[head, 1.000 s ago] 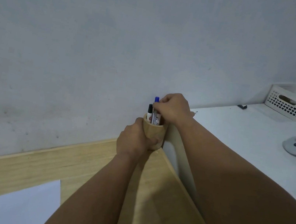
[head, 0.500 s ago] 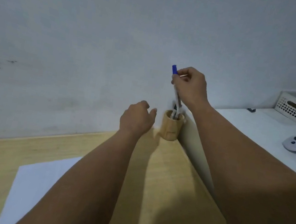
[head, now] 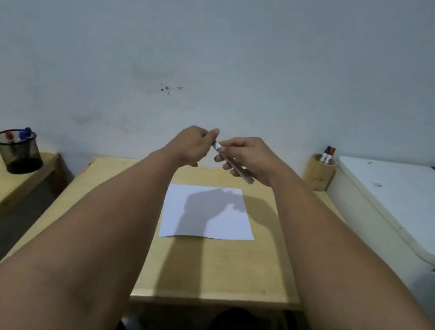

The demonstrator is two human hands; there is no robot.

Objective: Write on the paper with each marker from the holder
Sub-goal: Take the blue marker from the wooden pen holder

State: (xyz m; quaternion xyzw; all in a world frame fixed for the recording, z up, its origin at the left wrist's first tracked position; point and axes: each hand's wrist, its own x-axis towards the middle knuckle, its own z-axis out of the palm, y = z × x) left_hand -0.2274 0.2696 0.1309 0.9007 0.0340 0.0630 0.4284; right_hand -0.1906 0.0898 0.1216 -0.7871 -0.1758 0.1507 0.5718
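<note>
You are holding a slim white-barrelled marker (head: 232,163) up in front of you, above the far edge of the light wooden table (head: 222,274). Your right hand (head: 251,160) is wrapping a clenched grip around the barrel, while your left hand (head: 195,147) is pinching the marker's upper end between thumb and fingertips. Below them the white sheet of paper (head: 232,224) is lying flat on the table, and the round bamboo holder (head: 319,173) is standing at the far right corner with two markers (head: 328,154) in it.

Matt wood desk (head: 222,274) w/ smooth white paper (head: 218,222); bamboo-look wooden holder (head: 319,172); black wire-mesh cup (head: 17,151).
</note>
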